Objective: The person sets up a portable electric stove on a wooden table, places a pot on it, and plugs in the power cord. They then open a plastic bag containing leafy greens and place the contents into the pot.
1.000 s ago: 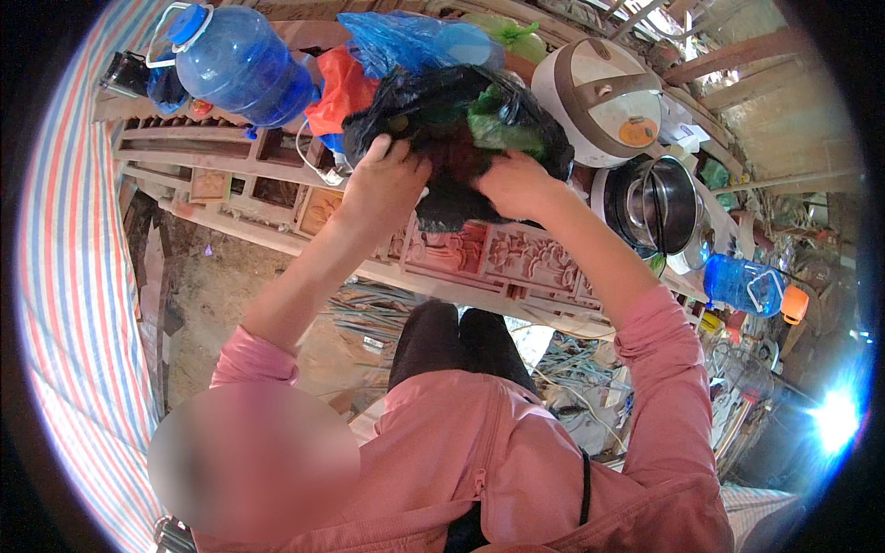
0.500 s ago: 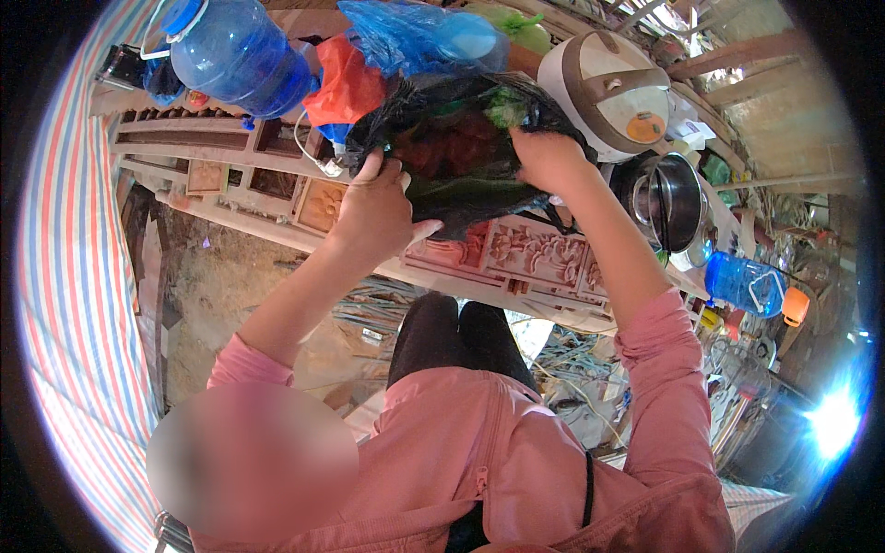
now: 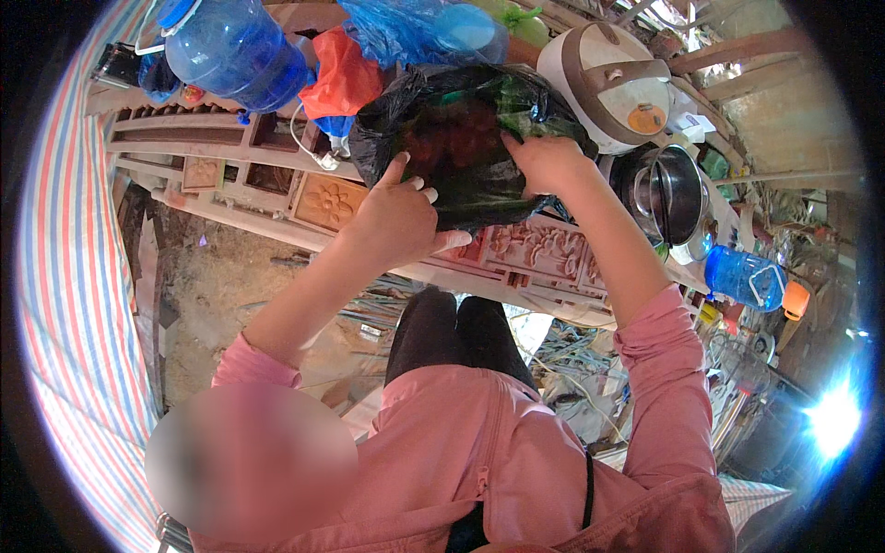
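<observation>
A black plastic bag lies with its mouth spread wide on the wooden surface before me. Inside it are dark red contents, too dim to name, with some green by the far right rim. My left hand is at the bag's near left edge, fingers apart and thumb stretched out to the right, holding nothing. At the bag's right side, my right hand grips the rim; one digit reaches over the opening, and its other fingers are partly hidden.
Behind the bag lie a red bag and a blue plastic bag. A large blue water jug stands left. To the right are a rice cooker and a dark metal pot. Carved wooden panels form the near edge.
My left hand has come off the bag's left rim and shifted right and nearer, its fingers spreading. The bag's mouth looks wider and rounder. My right hand stays at the right rim.
</observation>
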Available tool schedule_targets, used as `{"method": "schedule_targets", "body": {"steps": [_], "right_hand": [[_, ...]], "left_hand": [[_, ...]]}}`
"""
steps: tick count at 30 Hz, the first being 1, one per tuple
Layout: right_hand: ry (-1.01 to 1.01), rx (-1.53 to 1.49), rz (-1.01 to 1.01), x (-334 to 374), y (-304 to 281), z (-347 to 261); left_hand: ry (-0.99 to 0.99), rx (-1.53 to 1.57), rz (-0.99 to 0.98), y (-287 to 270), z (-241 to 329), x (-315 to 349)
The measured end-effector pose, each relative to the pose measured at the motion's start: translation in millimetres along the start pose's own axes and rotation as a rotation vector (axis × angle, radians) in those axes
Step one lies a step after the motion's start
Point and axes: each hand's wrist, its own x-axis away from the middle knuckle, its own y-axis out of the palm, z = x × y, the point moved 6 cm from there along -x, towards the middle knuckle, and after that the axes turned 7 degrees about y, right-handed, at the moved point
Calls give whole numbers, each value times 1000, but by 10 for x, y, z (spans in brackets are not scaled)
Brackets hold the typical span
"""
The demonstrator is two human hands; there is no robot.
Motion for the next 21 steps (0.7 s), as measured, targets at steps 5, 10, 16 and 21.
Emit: {"method": "schedule_targets", "body": {"steps": [5, 10, 16, 21], "right_hand": [[-188, -105, 105, -101, -95, -399], [-166, -226, 236, -450, -145, -869], [-91, -448, 132, -664, 47, -942], [-113, -506, 267, -445, 132, -188]], "left_hand": [[-58, 9, -26, -171, -37, 152], [-128, -41, -40, -269, -116, 251], [-115, 25, -2, -300, -77, 281], [-120, 22, 73, -263, -16, 311]]}}
